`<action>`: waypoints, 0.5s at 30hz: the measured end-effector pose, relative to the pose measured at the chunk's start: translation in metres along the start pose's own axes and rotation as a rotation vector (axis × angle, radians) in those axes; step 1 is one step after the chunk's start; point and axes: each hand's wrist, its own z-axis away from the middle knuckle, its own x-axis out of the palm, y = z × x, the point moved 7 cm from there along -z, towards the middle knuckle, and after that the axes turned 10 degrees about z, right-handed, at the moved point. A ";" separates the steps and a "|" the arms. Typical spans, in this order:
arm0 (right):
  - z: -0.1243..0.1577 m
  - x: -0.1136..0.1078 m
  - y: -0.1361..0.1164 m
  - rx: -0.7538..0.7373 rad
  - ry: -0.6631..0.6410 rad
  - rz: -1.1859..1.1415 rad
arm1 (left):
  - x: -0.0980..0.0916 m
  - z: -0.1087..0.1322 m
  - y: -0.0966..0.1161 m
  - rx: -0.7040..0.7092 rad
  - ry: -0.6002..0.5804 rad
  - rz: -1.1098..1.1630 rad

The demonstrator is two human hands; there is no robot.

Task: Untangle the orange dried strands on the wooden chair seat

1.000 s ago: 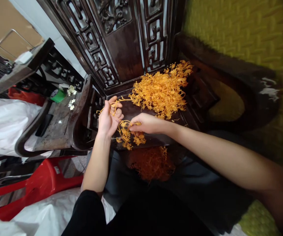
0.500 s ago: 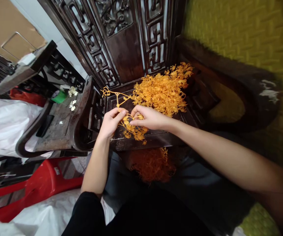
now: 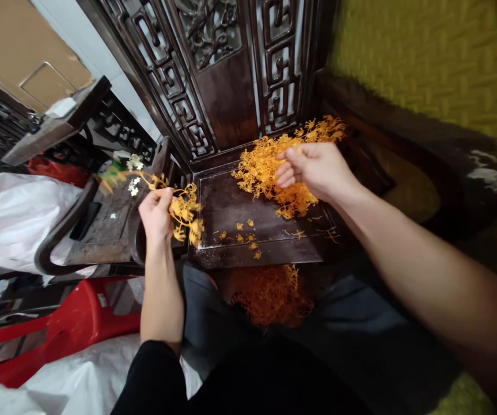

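Observation:
My left hand (image 3: 158, 214) is closed around a branching orange sprig (image 3: 185, 210), which looks like moulded plastic and has small claw-shaped tips. The sprig reaches out on both sides of the fist, blurred at its left end. Over a heap of similar orange sprigs (image 3: 261, 164) is my right hand (image 3: 302, 170). Its thumb and fingers are curled together, and I cannot make out anything between them. Several small loose orange pieces (image 3: 250, 237) lie on the dark wooden seat (image 3: 222, 202) between the hands, with thin orange stems (image 3: 298, 233) at its front right.
Behind the seat rises a carved wooden back (image 3: 226, 109). A reddish-orange tangle of stems (image 3: 269, 297) sits below the front edge. At left are another wooden chair (image 3: 101, 245) with white bits (image 3: 135, 162), a red plastic stool (image 3: 78, 311) and white sacks (image 3: 10, 225).
My hands have parted. The left carried the sprig leftward off the seat, while the right moved up and right to the heap. Loose pieces now show where the hands were.

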 end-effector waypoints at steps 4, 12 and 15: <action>0.003 0.035 0.017 0.055 -0.125 -0.065 | 0.019 0.013 -0.011 -0.138 -0.154 0.057; 0.031 0.096 0.037 0.223 -0.422 -0.244 | 0.043 0.033 -0.017 -0.320 -0.294 0.102; 0.036 0.107 0.044 0.149 -0.472 -0.169 | 0.050 0.039 -0.025 -0.374 -0.348 0.056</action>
